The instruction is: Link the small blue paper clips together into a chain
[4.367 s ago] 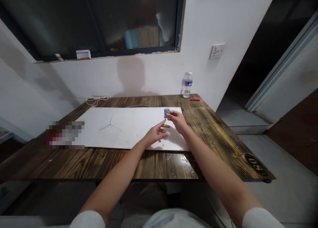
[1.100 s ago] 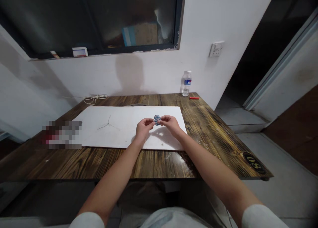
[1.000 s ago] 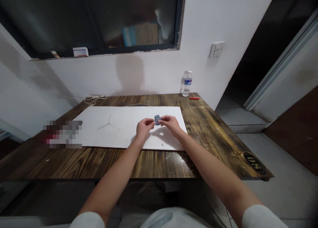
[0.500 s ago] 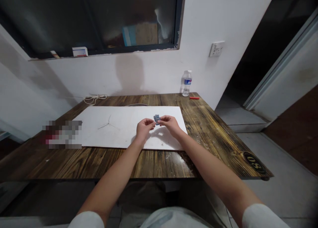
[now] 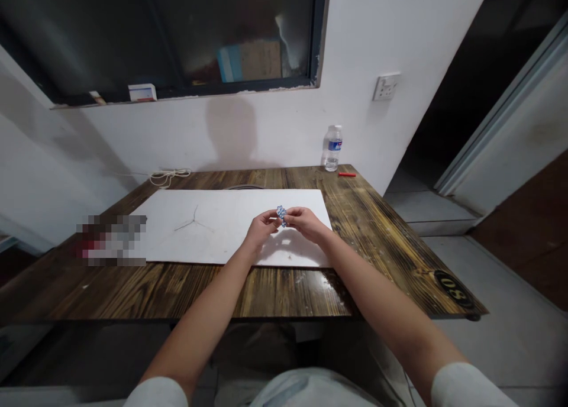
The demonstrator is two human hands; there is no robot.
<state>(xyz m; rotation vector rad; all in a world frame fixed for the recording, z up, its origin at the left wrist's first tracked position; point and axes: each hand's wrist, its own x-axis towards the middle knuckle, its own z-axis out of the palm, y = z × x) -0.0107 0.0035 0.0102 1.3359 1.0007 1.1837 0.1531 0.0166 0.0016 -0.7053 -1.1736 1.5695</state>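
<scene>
Between my hands is a small blue-and-white patterned piece (image 5: pixel 281 213) with a jagged outline, too small to name more exactly. It is held up over the right part of a white board (image 5: pixel 222 235). My right hand (image 5: pixel 305 223) pinches its right side between thumb and fingers. From the left, the curled fingers and thumb of my left hand (image 5: pixel 261 226) close on its other side. Both hands cast shadows on the board beneath. Farther left on the board shows a thin dark branching line (image 5: pixel 194 220); whether it is a twig or a mark I cannot tell.
The board lies on a dark wooden table (image 5: pixel 377 241). At the back stand a water bottle (image 5: pixel 333 149) and a red pen-like stick (image 5: pixel 347 174). A coiled white cable (image 5: pixel 170 175) lies back left. Something at the left edge is blurred out. A wall with a window rises behind.
The piece has been turned between my fingers: it now stands tilted, showing a brighter blue-and-white side. My left hand has shifted slightly up and to the right.
</scene>
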